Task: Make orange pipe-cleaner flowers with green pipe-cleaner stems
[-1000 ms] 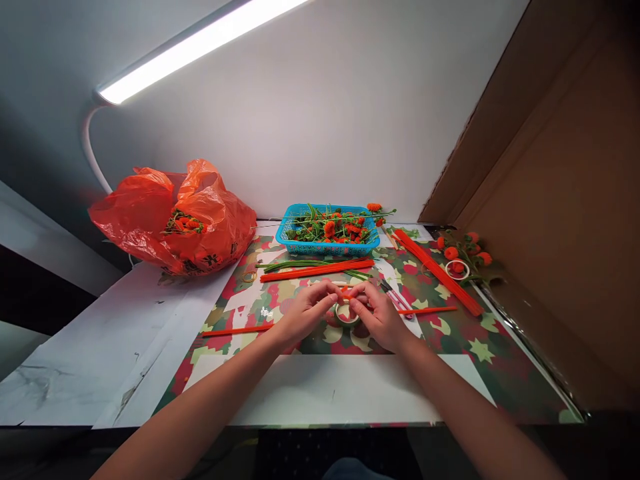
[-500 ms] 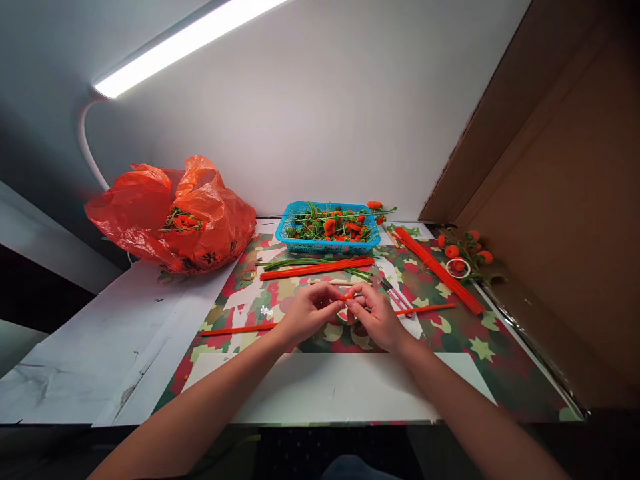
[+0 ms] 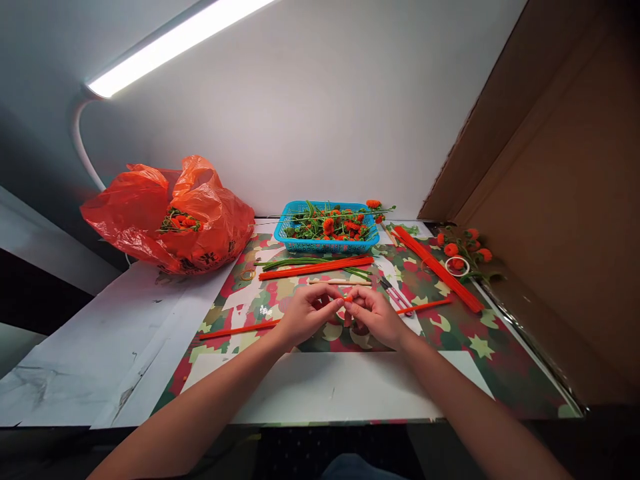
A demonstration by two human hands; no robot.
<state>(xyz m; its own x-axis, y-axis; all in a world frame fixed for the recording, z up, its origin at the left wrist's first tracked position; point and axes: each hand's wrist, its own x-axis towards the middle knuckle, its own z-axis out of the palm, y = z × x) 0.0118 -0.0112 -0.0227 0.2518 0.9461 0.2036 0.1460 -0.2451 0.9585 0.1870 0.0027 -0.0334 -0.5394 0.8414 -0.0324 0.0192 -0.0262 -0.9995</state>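
Fingertips of my left hand (image 3: 311, 313) and my right hand (image 3: 376, 316) meet above the patterned mat, pinching the middle of orange pipe cleaners (image 3: 240, 329). A small orange twist shows between the fingers. One long end reaches out to the left, another to the right past my right hand. Just beyond my hands lie a thin wooden stick (image 3: 345, 282), a bundle of orange pipe cleaners (image 3: 316, 268) and green stems (image 3: 360, 273). A slim pink-and-black tool (image 3: 396, 293), its kind unclear, rests beside my right hand.
A blue basket (image 3: 327, 247) of orange flowers stands at the back. To the left sits a red plastic bag (image 3: 215, 220) with flowers inside. Another orange bundle (image 3: 440, 272), a white ring (image 3: 457, 275) and flowers (image 3: 473, 247) lie right, near cardboard (image 3: 550, 200). A white sheet (image 3: 330, 387) lies in front.
Both hands keep their pinch on the pipe cleaners, with the fingers of my right hand slightly shifted. The right end of the pipe cleaners tilts up a little more; the view drifts slightly.
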